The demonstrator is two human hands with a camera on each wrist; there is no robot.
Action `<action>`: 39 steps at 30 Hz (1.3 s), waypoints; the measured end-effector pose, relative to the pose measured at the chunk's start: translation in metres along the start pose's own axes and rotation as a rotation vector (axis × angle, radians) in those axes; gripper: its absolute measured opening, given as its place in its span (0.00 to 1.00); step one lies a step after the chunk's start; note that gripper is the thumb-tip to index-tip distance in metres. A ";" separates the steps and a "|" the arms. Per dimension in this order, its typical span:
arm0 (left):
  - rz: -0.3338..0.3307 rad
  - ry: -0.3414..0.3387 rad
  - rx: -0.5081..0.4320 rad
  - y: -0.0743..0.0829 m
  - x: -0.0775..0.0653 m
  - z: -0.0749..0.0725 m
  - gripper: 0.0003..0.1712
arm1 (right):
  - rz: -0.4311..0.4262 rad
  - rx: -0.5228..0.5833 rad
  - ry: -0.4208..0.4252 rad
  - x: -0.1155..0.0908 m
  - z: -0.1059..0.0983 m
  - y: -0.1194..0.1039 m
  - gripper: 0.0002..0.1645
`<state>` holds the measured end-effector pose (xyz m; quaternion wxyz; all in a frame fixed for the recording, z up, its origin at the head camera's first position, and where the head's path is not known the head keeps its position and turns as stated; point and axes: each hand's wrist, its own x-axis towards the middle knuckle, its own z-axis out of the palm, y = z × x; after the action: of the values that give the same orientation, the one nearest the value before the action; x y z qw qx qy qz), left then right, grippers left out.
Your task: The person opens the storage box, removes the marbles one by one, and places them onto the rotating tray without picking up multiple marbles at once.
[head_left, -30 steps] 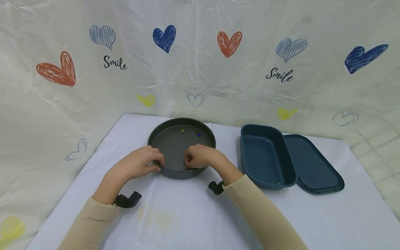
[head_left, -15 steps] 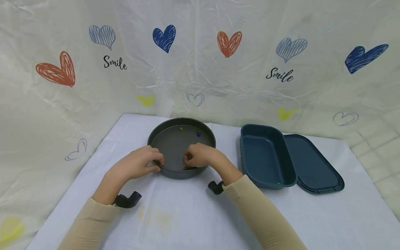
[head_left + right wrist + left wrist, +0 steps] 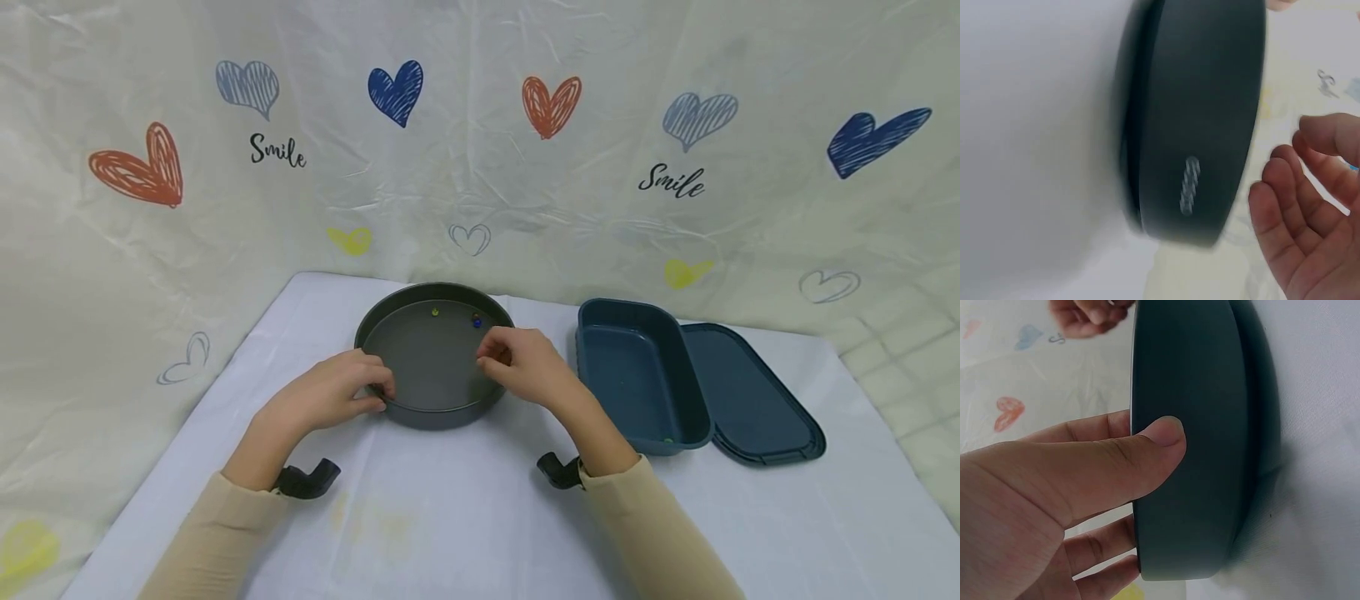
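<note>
Your right hand (image 3: 525,365) has lifted off the round pan's (image 3: 420,412) near rim, fingers loosely curled, holding nothing; your left hand (image 3: 330,398) still pinches the rim.

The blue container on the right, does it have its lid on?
No, the blue container stands open, and its lid lies flat on the table beside it on the far side from the pan.
</note>
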<state>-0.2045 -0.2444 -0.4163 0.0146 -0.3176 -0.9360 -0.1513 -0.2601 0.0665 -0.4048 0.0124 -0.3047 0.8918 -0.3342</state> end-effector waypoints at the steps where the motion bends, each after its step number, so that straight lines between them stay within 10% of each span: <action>1: -0.002 -0.001 0.000 0.000 0.000 0.000 0.12 | 0.001 0.003 0.031 -0.006 -0.005 0.002 0.02; 16: -0.019 -0.008 0.004 -0.001 -0.002 -0.002 0.12 | 0.081 -0.027 0.251 -0.076 -0.058 0.060 0.06; 39: -0.028 0.002 -0.001 -0.004 -0.001 0.001 0.12 | 0.292 -0.253 -0.082 -0.099 -0.091 0.092 0.17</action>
<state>-0.2057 -0.2474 -0.4187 0.0132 -0.3045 -0.9402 -0.1521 -0.2492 0.2291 -0.4074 0.0587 -0.1848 0.9601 -0.2015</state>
